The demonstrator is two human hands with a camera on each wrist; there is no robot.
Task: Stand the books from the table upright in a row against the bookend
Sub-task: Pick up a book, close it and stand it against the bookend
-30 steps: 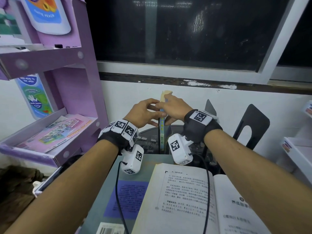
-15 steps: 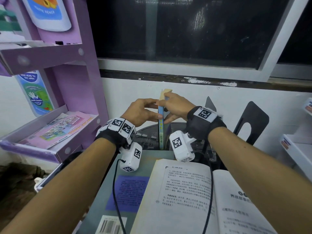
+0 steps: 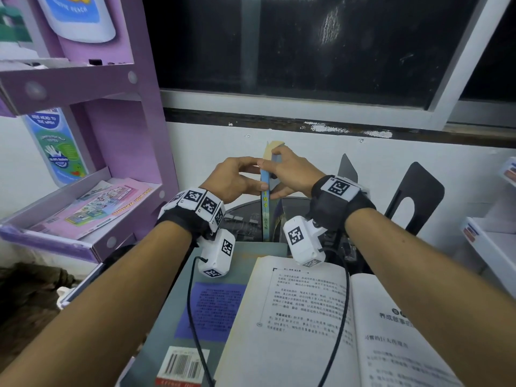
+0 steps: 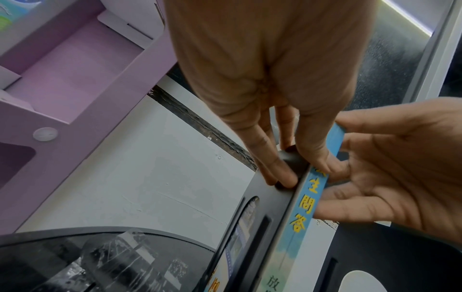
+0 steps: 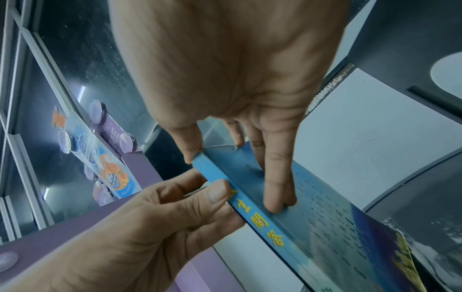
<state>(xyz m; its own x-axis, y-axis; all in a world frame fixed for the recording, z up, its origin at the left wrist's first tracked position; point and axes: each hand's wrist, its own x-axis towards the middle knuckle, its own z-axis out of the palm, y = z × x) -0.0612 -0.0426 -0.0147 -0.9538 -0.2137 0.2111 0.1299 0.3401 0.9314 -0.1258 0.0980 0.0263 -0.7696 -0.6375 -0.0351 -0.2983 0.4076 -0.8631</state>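
A thin blue book with yellow spine lettering stands upright at the table's far edge, spine toward me. My left hand pinches its upper part, thumb on the spine and fingers on a black bookend plate pressed against the book's left face. My right hand grips the top, thumb at the spine's corner and fingers flat on the right cover. An open book lies on a grey-green book near me.
Another black bookend and a grey plate stand against the wall at right. A dark round glass-topped object sits behind the book. A purple shelf unit rises at left, and white trays are at far right.
Both hands keep hold of the upright blue book. Hands and book sit slightly higher in view; the grip looks the same.
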